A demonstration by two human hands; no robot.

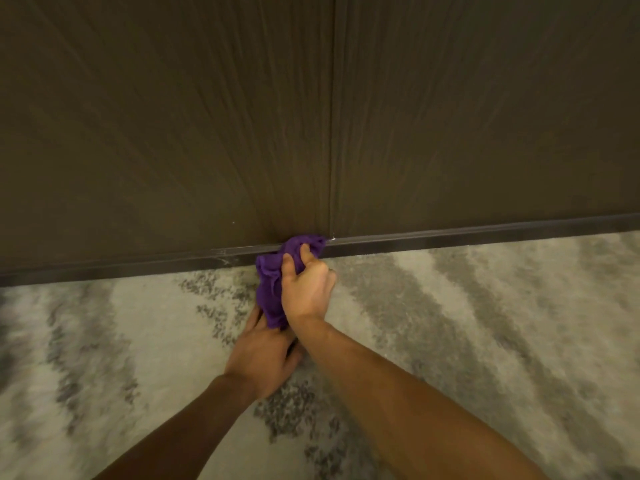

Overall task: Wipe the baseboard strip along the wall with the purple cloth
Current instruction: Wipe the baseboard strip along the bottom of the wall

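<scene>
Right hand (306,289) clamped in a fist around the bunched top of the purple cloth (273,289), fingers (304,252) curled tight over the wad and pressing it onto the baseboard strip (450,237). Left hand (263,355) lower down, flat on the carpet (485,323), fingers (254,318) spread a little and touching the cloth's trailing end; pinning it or merely bracing, cannot tell. Cloth draped from the strip's top edge down over its face and out onto the carpet, long axis running from the wall toward the body, crosswise to the strip. Soft, light, floppy stuff, by the look of it: no stiffness of its own, so best gripped exactly like this, balled in the palm with a padded fold facing the strip, loose tail kept clear. Strip itself a long, dark, narrow band at the foot of the brown panelled wall (173,133), long axis left to right along the carpet's far edge, climbing slightly toward the right edge of the view. Pale smudges on the strip just left of the cloth, near the panel seam (331,150); probably dust not yet wiped. Cloth sitting right below that seam.
</scene>
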